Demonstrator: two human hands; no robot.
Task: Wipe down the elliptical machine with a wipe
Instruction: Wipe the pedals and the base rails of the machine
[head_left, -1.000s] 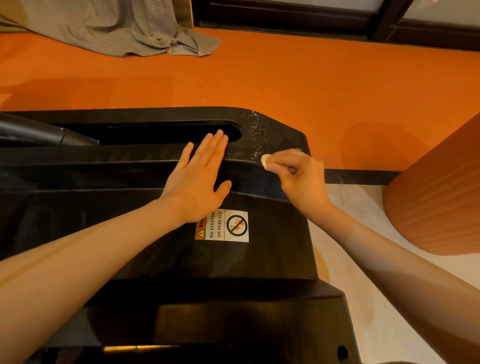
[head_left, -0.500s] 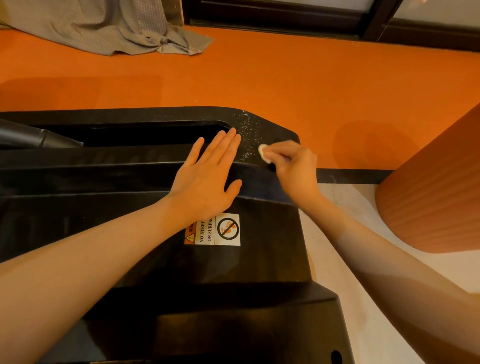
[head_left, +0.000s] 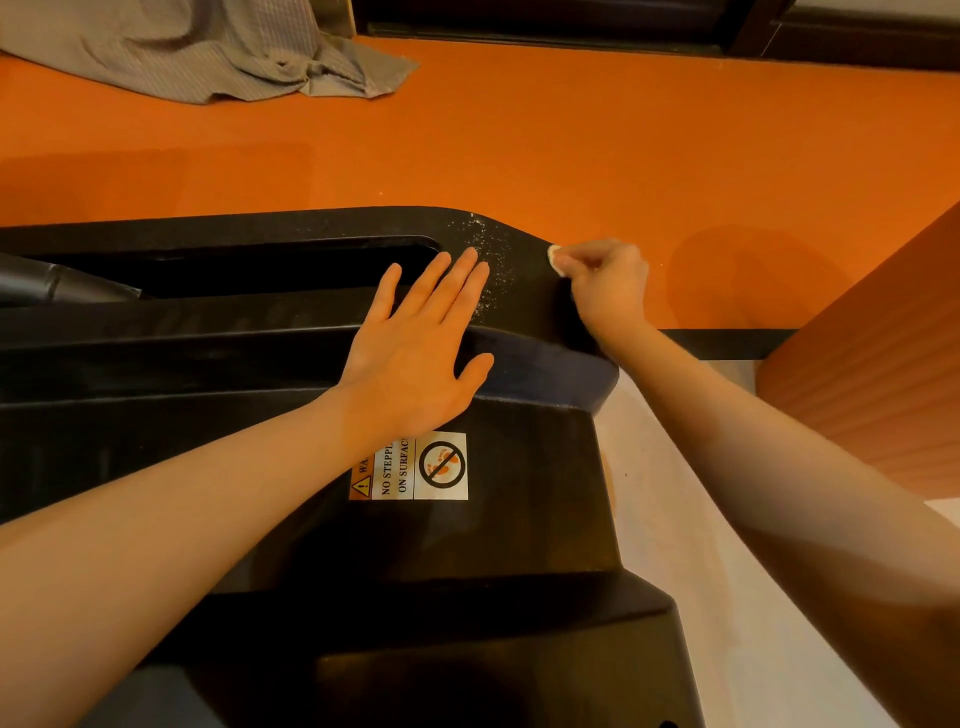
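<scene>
The wipe (head_left: 555, 258) is a small white wad, only its tip showing, right of centre in the upper half of the frame. It sits at the far right corner of the elliptical machine's black plastic housing (head_left: 519, 519), touching the rim where the housing meets the orange floor (head_left: 623, 145). My right hand (head_left: 605, 291) pinches it, fingers curled tight around the wad. My left hand (head_left: 415, 353) lies flat on the housing at centre frame, its fingers (head_left: 457, 280) straight and slightly fanned, bracing me.

Between my two hands a patch of pale dust specks (head_left: 488, 265) dots the black surface, so I judge this corner is not yet clean. Below my left wrist is a white warning sticker (head_left: 431, 467) about not stepping on the surface. A long dark slot (head_left: 260, 265) opens just left of my left fingertips, with a grey bar (head_left: 57, 283) at the frame's left edge. A grey cloth (head_left: 208, 52) lies crumpled on the floor at upper left, and a ribbed orange column (head_left: 872, 374) stands at right.

The risks as I judge them: the wad is so small it may slip from my pinch and fall over the rim, and a dry or balled wipe may push dust into the slot rather than lift it. My left fingertips also rest at the edge of the dust and could smear it.
</scene>
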